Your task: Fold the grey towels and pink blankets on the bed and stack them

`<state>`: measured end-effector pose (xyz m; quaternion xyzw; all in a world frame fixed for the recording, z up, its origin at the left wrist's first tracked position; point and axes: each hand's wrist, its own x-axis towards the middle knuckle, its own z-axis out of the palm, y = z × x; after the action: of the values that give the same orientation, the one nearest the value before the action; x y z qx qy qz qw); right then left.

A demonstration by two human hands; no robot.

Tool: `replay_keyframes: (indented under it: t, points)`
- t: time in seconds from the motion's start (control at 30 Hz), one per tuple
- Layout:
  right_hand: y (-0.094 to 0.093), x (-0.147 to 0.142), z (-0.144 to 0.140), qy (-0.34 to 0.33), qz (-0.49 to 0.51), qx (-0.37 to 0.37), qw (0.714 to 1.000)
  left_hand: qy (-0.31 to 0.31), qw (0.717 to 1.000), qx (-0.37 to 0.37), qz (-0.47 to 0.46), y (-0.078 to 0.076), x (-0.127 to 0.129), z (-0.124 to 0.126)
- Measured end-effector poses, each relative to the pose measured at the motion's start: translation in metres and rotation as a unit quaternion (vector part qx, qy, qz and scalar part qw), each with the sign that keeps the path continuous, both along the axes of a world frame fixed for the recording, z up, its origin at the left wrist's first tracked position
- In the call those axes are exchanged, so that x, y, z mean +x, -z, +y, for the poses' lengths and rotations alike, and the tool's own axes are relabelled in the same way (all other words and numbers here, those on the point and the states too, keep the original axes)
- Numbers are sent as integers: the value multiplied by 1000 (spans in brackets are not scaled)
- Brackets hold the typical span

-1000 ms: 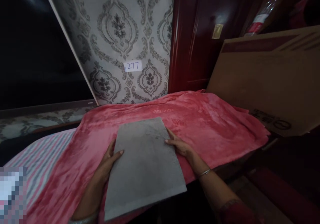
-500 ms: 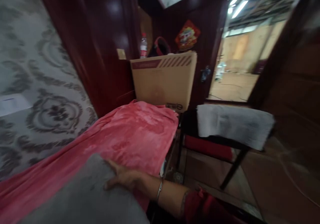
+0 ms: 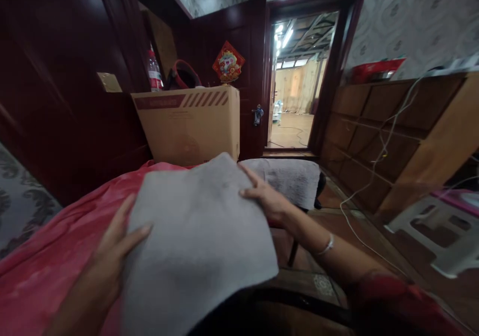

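Since the earlier frame I had lifted the grey cloth (image 3: 194,241) off the red blanket (image 3: 41,271); left hand (image 3: 108,256) and right hand (image 3: 267,201) gripped its edges. Unsupported near corner could sag and slip.

The folded cloth (image 3: 194,236) across the middle of the frame is plain mid-grey with a faint darker speckle near its top edge. Under it, at lower left, the blanket (image 3: 45,271) is pinkish red with paler mottling. At the far left edge the wallpaper (image 3: 18,201) is pale grey with dark grey scroll ornaments. The cardboard box (image 3: 187,126) at centre left is tan, with a dark red band and slanted stripes along its top. Behind it the door (image 3: 239,36) is deep glossy maroon and carries a red, multicoloured diamond-shaped decoration (image 3: 228,62). A second grey cloth (image 3: 288,176) shows just right of centre. The cabinet (image 3: 374,126) at right is brown.
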<state>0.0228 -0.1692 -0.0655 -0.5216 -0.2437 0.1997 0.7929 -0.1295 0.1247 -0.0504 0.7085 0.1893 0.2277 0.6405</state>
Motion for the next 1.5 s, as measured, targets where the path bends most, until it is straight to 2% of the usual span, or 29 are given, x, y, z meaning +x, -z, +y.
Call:
replay_keyframes:
  t: [0.07,0.2,0.33,0.47,0.63,0.73,0.83,0.93,1.0,1.07,1.13,1.2,1.23,1.3,1.37,1.43,1.5]
  points:
    - [-18,22,-49,73,-30,-10,997,117,990,-57,-45,-16,57,-35]
    - [-43,68,-128,217,-76,-22,973,245,956,-90,-133,-34,170,-102]
    - [-52,110,-180,313,-73,-43,946,295,939,-90,-150,-39,252,-149]
    - [-39,142,-205,359,-37,-68,930,279,952,-67,-108,-30,295,-179]
    - [-18,150,-211,381,62,-117,915,254,963,-35,-78,-9,314,-190]
    - [-17,148,-210,380,59,-119,915,253,964,-15,-73,-9,315,-187]
    - [-19,146,-209,394,14,-163,904,258,963,28,-74,-14,311,-187]
    - [-20,148,-211,406,-60,-256,875,242,960,123,-68,-16,303,-191]
    - [-19,150,-214,415,-119,-347,832,223,950,209,-67,-17,300,-193]
    - [-19,150,-217,424,-199,-442,764,210,928,301,-57,-18,298,-194]
    - [-18,149,-216,432,-298,-509,683,201,906,372,-36,-22,298,-193]
    - [-17,143,-211,432,-385,-531,619,189,893,409,-18,-27,299,-192]
    - [-17,140,-206,426,-420,-531,599,180,886,427,-18,-30,298,-192]
    - [-16,133,-193,395,-472,-536,578,169,855,487,-47,-35,296,-195]
    - [-14,127,-182,342,-508,-554,564,189,791,572,-106,-36,294,-201]
    - [-12,126,-174,291,-530,-573,553,241,721,634,-142,-32,292,-207]
    - [-10,128,-172,260,-541,-579,552,286,678,663,-135,-25,291,-211]
